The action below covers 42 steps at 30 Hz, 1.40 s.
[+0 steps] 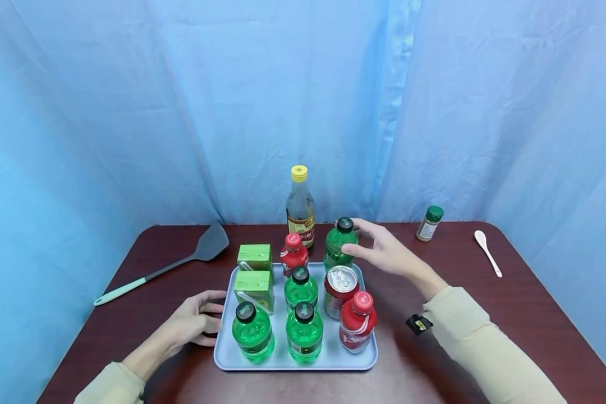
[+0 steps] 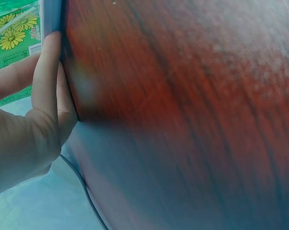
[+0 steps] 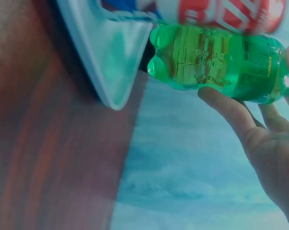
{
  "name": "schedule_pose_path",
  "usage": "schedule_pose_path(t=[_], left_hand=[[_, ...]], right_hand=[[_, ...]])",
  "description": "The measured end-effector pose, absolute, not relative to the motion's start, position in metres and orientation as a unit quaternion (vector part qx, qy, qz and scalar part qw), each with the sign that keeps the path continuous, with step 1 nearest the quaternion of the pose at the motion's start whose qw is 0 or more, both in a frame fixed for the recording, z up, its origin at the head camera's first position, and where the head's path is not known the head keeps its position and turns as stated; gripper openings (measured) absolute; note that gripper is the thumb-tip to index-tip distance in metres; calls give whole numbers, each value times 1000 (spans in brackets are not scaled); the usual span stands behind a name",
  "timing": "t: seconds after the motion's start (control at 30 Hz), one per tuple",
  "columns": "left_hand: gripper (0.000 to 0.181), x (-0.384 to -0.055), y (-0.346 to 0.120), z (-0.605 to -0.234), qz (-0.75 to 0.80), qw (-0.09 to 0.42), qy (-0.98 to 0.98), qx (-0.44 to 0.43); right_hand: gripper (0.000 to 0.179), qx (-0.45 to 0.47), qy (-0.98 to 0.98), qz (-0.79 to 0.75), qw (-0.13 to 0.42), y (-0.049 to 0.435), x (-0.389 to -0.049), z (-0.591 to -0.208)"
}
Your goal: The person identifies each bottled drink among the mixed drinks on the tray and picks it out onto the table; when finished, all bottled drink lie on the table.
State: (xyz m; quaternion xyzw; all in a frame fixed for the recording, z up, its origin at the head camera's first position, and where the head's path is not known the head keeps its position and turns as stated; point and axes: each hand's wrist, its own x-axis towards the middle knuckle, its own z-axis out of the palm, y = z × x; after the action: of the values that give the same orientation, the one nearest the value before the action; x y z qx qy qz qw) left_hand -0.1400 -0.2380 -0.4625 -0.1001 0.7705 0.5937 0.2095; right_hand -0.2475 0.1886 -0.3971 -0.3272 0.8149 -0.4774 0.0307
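1 green bottle is gripped by the outstretched right hand; the left hand, fingers loosely bent, touches the tray.

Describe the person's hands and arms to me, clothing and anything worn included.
Both the left hand and right hand are bare, with no gloves. The left sleeve and right sleeve are long, pale cream and plain, with creases. A small black device with a yellowish patch sits by the right cuff.
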Motion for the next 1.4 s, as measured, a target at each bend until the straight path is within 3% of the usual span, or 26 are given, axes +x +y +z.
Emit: schedule_pose_path(t=[0.7,1.4], left_hand=[[75,-137,-241,-460,594,213,770,-95],[73,-141,-237,-464,594,203,773,-94]], right_hand=[[56,-211,850,-481,-42,249,-230,-356],[56,-171,899,-390,-105,286,-236,-404]])
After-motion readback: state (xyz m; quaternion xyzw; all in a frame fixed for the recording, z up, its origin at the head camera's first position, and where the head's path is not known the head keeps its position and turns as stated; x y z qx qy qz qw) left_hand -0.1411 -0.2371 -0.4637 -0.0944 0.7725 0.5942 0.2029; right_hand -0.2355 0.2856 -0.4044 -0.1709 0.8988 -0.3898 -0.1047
